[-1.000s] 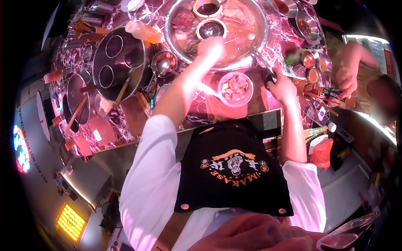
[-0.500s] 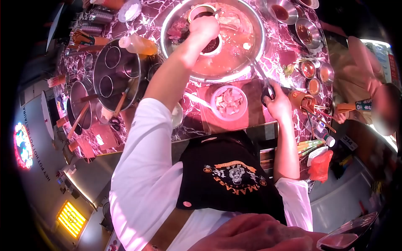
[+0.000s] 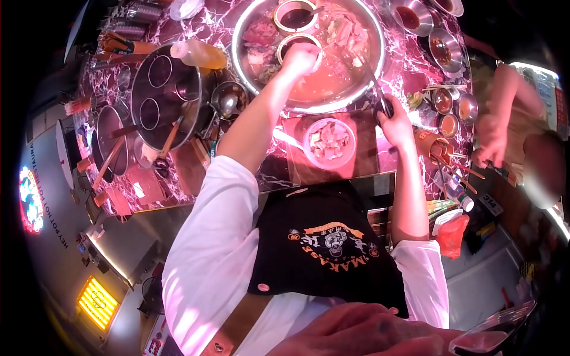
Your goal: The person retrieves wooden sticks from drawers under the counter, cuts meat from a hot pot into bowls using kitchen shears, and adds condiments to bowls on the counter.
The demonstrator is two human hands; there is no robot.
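Note:
Over the large round metal pan (image 3: 380, 41) of broth and meat, my left hand (image 3: 301, 58) is closed beside the nearer round cup of dark liquid (image 3: 290, 45); what its fingers hold is hidden. A second cup of dark sauce (image 3: 295, 19) stands just behind. My right hand (image 3: 394, 123), right of the pan's near edge, grips dark-handled scissors (image 3: 380, 95), whose blades point into the pan near the meat pieces (image 3: 350, 35). Between my arms, a white bowl of cut meat (image 3: 330, 143) sits on the table.
A dark pot with round inserts (image 3: 169, 98), a ladle (image 3: 227, 102) and a bottle of yellow liquid (image 3: 199, 54) are at left. Sauce bowls (image 3: 444, 50) and a chopstick holder (image 3: 428, 142) stand at right. Another person's hand (image 3: 491, 142) is at far right.
My left hand moved up over the cups, then back down to the nearer cup. The scissors now reach farther up into the pan, and the other person's hands have shifted.

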